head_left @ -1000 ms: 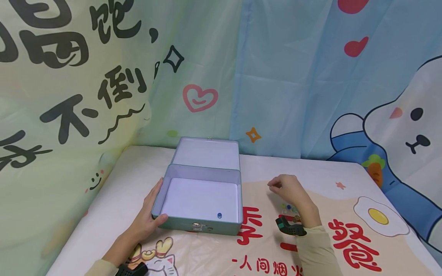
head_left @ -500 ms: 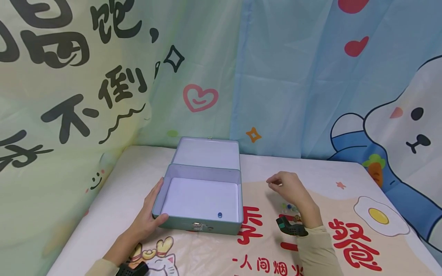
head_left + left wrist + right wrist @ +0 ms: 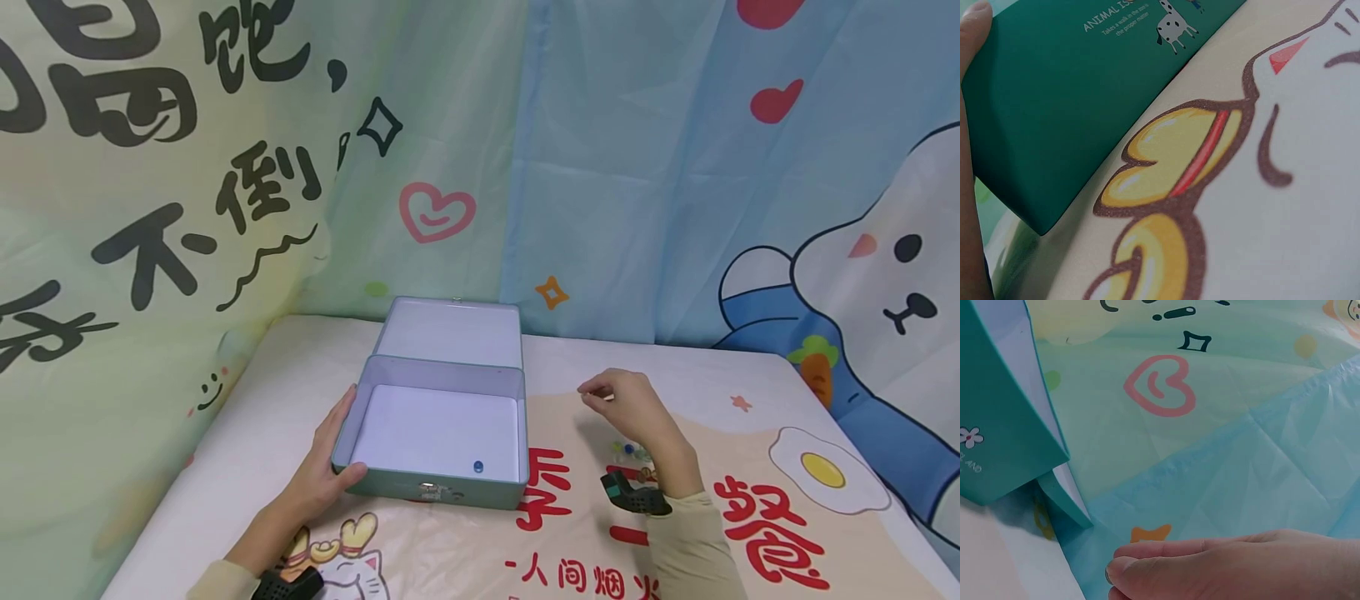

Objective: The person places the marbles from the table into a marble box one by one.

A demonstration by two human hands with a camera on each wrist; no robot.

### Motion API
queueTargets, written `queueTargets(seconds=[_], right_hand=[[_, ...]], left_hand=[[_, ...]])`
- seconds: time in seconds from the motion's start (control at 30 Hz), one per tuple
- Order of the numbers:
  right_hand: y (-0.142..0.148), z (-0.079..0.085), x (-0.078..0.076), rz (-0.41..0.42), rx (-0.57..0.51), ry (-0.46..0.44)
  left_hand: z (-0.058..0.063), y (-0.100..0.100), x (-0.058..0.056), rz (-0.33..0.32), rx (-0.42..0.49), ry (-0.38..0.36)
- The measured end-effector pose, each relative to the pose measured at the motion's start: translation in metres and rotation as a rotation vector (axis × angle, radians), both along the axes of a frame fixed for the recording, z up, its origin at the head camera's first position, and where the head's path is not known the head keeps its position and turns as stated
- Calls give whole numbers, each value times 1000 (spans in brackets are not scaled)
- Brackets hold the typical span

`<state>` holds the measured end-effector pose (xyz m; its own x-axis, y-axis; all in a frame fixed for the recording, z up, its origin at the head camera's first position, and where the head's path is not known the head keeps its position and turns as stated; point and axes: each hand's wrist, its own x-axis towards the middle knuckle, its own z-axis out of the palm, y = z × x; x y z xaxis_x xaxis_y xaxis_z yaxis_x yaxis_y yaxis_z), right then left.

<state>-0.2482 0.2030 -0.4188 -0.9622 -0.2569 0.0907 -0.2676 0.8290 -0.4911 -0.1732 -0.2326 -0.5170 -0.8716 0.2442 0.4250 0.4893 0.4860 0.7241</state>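
Note:
A green tin box with a pale inside stands on the table, its lid folded back. One blue marble lies on the box floor near the front right. My left hand holds the box's left side, thumb over the front rim. Right of the box, my right hand is raised with thumb and fingertips pinched together. A small dark, shiny edge of a marble shows at those fingertips in the right wrist view, mostly hidden. Several glass marbles lie beneath the right wrist, partly covered by it.
A printed cloth with red characters and a fried egg picture covers the table. Behind hangs a printed curtain. Dark camera bands sit on both wrists. The box's upright walls stand left of the right hand.
My right hand has risen slightly and shifted a little left, its fingertips still together. The left hand and the box hold their places; the whole view drifts very slightly.

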Motion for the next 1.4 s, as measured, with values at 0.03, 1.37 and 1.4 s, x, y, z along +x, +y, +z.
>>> queueTargets(seconds=[0.03,1.37,1.4], right_hand=[[0,1,0,0,-2,4],[-30,15,15,17,-53,79],[-31,15,16,26,-59,84]], left_hand=[[0,0,0,0,2,0],[0,0,0,-1,6,-3],[0,0,0,-2,5,-2]])
